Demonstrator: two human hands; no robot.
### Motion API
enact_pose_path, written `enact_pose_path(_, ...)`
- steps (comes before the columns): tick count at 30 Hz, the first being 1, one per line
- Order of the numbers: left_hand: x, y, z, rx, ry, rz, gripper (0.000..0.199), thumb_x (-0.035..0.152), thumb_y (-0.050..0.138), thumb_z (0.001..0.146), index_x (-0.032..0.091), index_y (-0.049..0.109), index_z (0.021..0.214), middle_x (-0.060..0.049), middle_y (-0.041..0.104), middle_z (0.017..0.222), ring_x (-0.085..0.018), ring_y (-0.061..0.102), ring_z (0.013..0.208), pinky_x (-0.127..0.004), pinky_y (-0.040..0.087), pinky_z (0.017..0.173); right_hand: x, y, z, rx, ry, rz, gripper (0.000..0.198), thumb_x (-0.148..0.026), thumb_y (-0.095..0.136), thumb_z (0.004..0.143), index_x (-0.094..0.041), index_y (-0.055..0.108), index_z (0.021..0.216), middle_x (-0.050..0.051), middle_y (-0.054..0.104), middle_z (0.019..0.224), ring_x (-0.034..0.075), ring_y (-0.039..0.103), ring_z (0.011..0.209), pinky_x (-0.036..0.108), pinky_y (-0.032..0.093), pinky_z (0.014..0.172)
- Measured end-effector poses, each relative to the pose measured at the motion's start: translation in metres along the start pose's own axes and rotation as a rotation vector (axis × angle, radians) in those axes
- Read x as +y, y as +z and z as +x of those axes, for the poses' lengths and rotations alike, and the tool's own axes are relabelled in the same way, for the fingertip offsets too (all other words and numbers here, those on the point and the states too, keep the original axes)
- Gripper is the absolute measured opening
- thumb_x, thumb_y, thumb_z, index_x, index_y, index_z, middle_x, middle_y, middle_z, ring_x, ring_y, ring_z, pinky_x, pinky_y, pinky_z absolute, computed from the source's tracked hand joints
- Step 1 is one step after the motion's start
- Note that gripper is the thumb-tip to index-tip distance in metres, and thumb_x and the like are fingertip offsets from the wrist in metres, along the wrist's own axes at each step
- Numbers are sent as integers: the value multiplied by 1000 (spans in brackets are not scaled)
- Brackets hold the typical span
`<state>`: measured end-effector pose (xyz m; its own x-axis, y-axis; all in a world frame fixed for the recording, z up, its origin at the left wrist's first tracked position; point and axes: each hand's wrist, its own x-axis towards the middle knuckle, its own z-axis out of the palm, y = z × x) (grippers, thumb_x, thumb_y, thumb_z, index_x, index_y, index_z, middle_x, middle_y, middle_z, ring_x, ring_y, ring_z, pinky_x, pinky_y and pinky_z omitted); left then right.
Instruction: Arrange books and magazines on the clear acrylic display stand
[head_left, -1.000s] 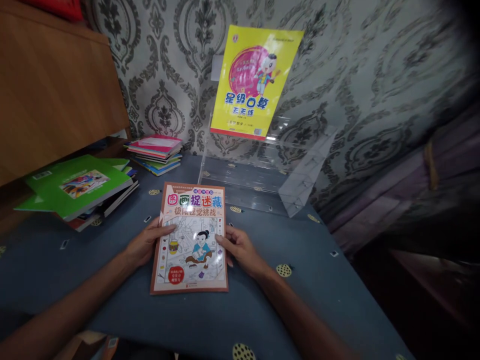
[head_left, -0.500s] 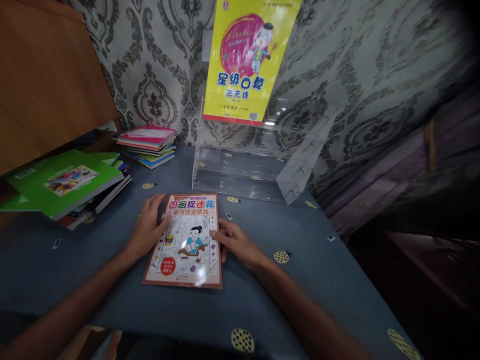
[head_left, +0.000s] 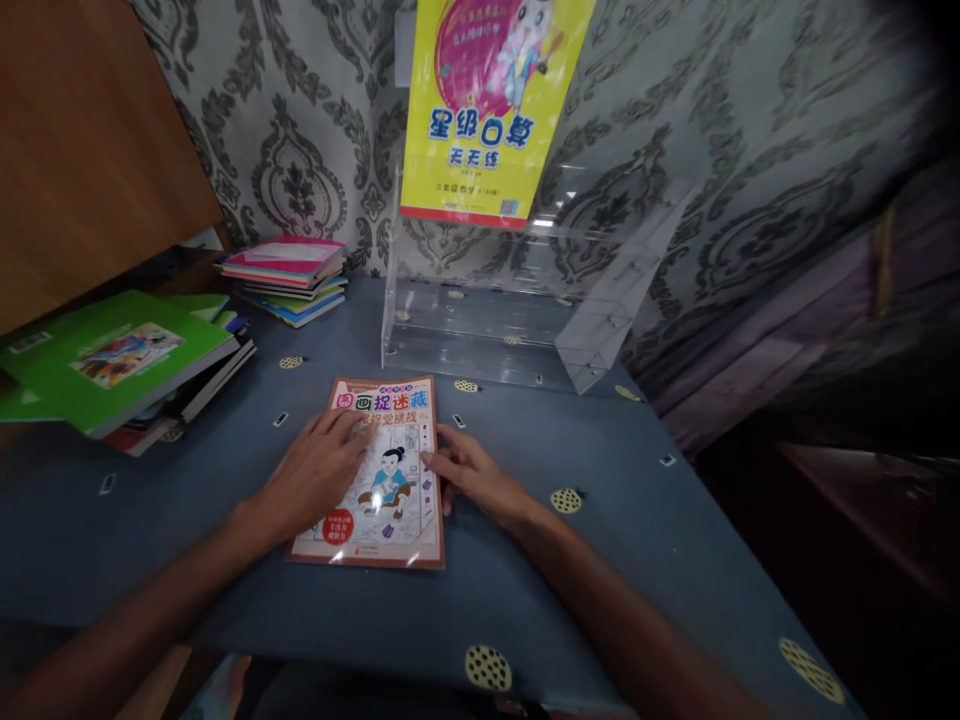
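A picture book (head_left: 390,480) with a brown border, colourful Chinese title and a seated cartoon figure lies flat on the blue-grey tablecloth. Across the left part of its cover rests my left hand (head_left: 324,468), palm down and fingers stretched out, hiding some of the title and drawing. At the book's right edge, my right hand (head_left: 474,472) has its thumb on the cover and its other fingers curled at the side, partly hidden.
A clear acrylic rack (head_left: 480,350) stands behind the book, with a yellow workbook (head_left: 480,160) upright at its top. On the left are a pile with a green book (head_left: 180,350) uppermost and a smaller stack topped in pink (head_left: 285,258).
My left hand has moved from the book's left edge rightward onto its cover. The right hand stays at the right edge. The view has tilted slightly downward.
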<state>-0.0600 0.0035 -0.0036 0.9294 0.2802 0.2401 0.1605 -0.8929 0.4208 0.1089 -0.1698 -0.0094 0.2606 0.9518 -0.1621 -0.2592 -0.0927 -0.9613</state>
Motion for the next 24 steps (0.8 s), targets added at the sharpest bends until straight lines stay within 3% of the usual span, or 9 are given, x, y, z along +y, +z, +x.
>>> enact_pose_path(4, 21, 1, 5, -43, -24, -66, 29, 28, 45, 95, 21, 68, 110, -12, 65, 108, -28, 59, 102, -42, 47, 90, 1, -3, 0, 5, 26, 62, 45, -49, 66, 89, -20, 61, 123, 0, 71, 72, 12, 63, 52, 20, 51, 42)
enact_pose_path(11, 37, -4, 22, -102, -215, -504, 31, 50, 55, 93, 21, 62, 85, -2, 63, 81, -17, 56, 71, -29, 43, 66, 0, -7, -1, -83, 15, 154, 53, -49, 68, 89, -20, 58, 132, 4, 75, 85, 14, 70, 65, 25, 58, 59)
enact_pose_path(15, 36, -9, 28, -175, -324, -558, 42, 60, 55, 88, 21, 58, 74, -2, 59, 74, -17, 54, 69, -28, 40, 60, 1, -5, 1, -86, -18, 133, 61, -51, 71, 86, -21, 54, 136, 2, 74, 83, 14, 70, 64, 23, 58, 55)
enact_pose_path(24, 57, -16, 38, -316, -410, -348, 44, 64, 58, 79, 20, 57, 74, -3, 60, 84, -21, 57, 80, -32, 45, 67, 1, 4, 4, -7, -12, 104, 64, -49, 77, 82, -20, 55, 135, -5, 65, 70, 10, 63, 53, 19, 55, 47)
